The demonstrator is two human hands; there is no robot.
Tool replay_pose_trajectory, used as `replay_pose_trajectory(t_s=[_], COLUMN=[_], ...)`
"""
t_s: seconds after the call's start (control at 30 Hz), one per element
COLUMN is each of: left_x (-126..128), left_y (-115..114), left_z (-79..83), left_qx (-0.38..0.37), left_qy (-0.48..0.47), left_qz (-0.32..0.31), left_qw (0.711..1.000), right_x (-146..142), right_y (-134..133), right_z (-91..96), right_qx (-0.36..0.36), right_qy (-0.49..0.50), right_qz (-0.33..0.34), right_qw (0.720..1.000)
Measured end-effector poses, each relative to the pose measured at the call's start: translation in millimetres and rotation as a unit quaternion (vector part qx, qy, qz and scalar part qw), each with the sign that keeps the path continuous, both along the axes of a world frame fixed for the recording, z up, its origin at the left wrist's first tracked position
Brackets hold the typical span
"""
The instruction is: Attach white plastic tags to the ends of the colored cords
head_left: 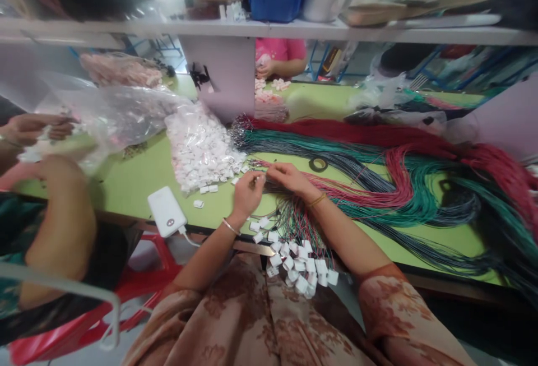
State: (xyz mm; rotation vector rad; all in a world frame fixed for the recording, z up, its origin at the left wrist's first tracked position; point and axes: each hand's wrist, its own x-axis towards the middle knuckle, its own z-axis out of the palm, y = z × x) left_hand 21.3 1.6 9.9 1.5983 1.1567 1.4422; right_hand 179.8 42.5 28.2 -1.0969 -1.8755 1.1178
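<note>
My left hand is closed in a pinch above the green table, just right of the bag of white connectors. Whatever its fingertips hold is too small to make out. Close beside it, my right hand has its fingers pressed together at the ends of the wires; what lies between them is hidden. Red-pink wires run from under this hand to the right. Below both hands, a bunch of wires fitted with white connectors hangs over the table's front edge. A few loose connectors lie nearby.
Long bundles of red wires, green wires and grey-black wires cover the right side. A roll of tape lies behind my right hand. A white power bank sits at the front edge. Another person's arm is at left.
</note>
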Motion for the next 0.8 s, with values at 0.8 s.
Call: replay_pose_trajectory(t_s=[0.8], left_x=[-93.9], left_y=[-27.3], left_z=[-17.4], left_qx=[-0.109], left_qy=[0.502], left_qz=[0.222], left_qw=[0.829], right_x=[-25.0], right_y=[-28.4], right_z=[-31.6], right_qx=[0.210], right_qy=[-0.371], right_qz=[-0.015], right_qw=[0.905])
